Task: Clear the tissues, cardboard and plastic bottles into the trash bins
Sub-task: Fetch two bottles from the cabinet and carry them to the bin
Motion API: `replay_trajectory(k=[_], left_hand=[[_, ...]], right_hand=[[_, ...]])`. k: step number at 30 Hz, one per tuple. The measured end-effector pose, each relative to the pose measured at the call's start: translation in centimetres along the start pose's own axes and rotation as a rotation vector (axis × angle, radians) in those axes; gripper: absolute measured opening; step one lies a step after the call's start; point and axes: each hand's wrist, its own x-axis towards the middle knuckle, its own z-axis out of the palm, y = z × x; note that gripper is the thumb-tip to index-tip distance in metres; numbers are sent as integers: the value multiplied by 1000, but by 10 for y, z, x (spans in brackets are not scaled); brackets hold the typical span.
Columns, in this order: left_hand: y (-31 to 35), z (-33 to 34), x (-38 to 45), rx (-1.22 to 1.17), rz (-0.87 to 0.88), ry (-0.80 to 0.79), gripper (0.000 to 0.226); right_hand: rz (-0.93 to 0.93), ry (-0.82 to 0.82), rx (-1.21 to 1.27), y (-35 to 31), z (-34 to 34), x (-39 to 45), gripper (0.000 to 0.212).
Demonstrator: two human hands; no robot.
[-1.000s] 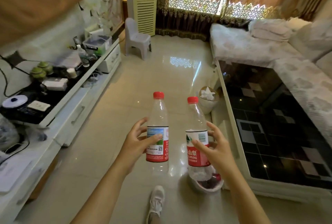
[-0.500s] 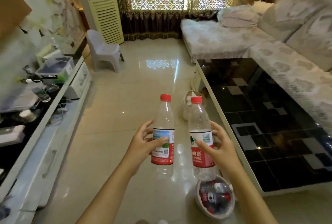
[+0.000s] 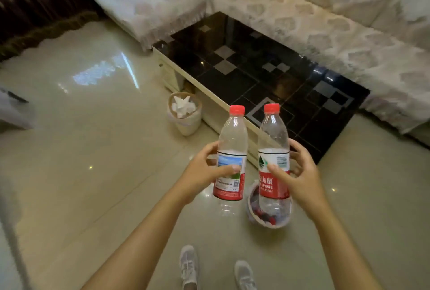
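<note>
Bottles are what I am carrying, one clear plastic water bottle in each hand, both upright with their red caps on top. My left hand (image 3: 204,171) wraps its fingers and thumb round the label of the left bottle (image 3: 231,157), and my right hand (image 3: 299,174) grips the right bottle (image 3: 274,154) the same way at mid-height, which I judge gives me control for a clean drop. I hold the right bottle straight over the near bin (image 3: 252,214), where red-labelled bottles already lie, so this looks like the bin for plastic; the left bottle hangs just beside its rim. The far bin (image 3: 188,124), against the black glass coffee table (image 3: 244,75), holds crumpled white tissues (image 3: 182,106), so I keep the bottles away from it. Compared with half a second ago, my view has tipped downward: the window and curtains have gone, both my shoes (image 3: 188,264) now show, and the near bin sits more squarely under the right bottle.
</note>
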Motion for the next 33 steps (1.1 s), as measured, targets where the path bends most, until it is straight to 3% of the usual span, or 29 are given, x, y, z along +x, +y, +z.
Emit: replay_trajectory(k=[11, 19, 22, 27, 33], left_hand=[[-81, 63, 129, 197, -47, -369, 62], [-206, 104, 245, 156, -98, -376, 53], [-250, 123, 283, 160, -91, -374, 57], [-312, 158, 329, 172, -75, -390, 65], [-379, 192, 361, 192, -79, -453, 70]], right_hand=[[200, 386, 25, 112, -17, 16, 71], [320, 425, -41, 258, 0, 74, 79], [366, 458, -42, 311, 2, 94, 81], [439, 517, 23, 387, -1, 118, 59], [488, 600, 134, 471, 9, 137, 68]])
